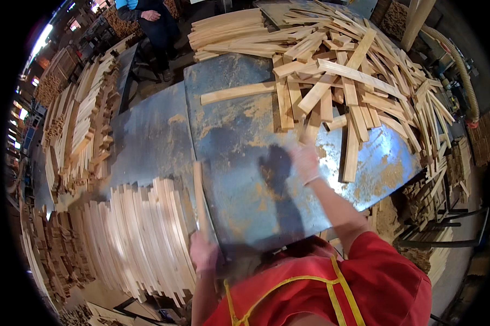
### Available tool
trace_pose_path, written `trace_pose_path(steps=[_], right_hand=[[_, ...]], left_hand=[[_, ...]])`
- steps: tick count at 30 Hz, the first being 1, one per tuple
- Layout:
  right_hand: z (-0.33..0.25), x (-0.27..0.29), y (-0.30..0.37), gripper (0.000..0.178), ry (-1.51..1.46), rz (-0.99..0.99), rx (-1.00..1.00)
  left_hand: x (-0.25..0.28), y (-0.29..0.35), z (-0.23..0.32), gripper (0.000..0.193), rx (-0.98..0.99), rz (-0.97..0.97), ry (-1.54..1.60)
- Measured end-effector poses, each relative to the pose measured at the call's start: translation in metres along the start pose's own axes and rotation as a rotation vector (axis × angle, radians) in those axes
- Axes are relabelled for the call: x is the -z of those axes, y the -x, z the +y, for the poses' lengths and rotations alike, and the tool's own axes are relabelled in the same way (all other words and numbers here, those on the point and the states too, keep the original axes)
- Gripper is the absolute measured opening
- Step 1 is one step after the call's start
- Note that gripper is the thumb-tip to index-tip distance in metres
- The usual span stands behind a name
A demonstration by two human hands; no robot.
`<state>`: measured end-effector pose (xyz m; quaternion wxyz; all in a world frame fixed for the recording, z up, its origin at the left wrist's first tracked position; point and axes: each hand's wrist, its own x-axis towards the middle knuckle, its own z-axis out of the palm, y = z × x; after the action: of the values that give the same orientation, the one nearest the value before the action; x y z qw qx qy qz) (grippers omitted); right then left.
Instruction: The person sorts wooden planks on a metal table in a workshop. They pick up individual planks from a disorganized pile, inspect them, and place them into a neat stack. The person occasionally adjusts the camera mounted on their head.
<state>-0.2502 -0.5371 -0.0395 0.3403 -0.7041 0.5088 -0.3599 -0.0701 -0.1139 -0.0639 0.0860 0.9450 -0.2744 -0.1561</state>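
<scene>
My left hand, in a pale pinkish glove, is closed round the near end of a wooden strip. That strip points away from me along the seam of the metal table, beside a row of pale strips laid side by side. My right hand, gloved alike, reaches over the table to the near edge of a jumbled pile of wooden strips. Motion smears its fingers, and the end of one strip lies right at them. Whether they grip it I cannot tell.
Sawdust patches mark the table. One loose strip lies crosswise near the pile. Neat stacks stand at the back, and more strips at the far left. A person stands beyond the table. A hose hangs at far right.
</scene>
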Motion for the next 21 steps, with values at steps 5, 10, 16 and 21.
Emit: trace_pose_path(steps=[5,10,16,21], right_hand=[[0.079,0.083,-0.211,0.116,0.075,0.080,-0.391],[0.032,0.043,-0.262,0.132,0.189,0.002,-0.562],[0.117,0.055,-0.205,0.086,-0.180,-0.067,-0.227],[0.057,0.054,0.006,0.078,-0.309,-0.120,-0.325]], left_hand=[[-0.004,0.017,-0.062,0.054,-0.108,0.502,-0.478],[-0.005,0.015,-0.032,0.082,0.198,0.264,-0.421],[0.011,-0.009,0.072,0.081,-0.055,0.166,-0.054],[0.000,-0.006,0.118,0.073,-0.218,0.093,0.050]])
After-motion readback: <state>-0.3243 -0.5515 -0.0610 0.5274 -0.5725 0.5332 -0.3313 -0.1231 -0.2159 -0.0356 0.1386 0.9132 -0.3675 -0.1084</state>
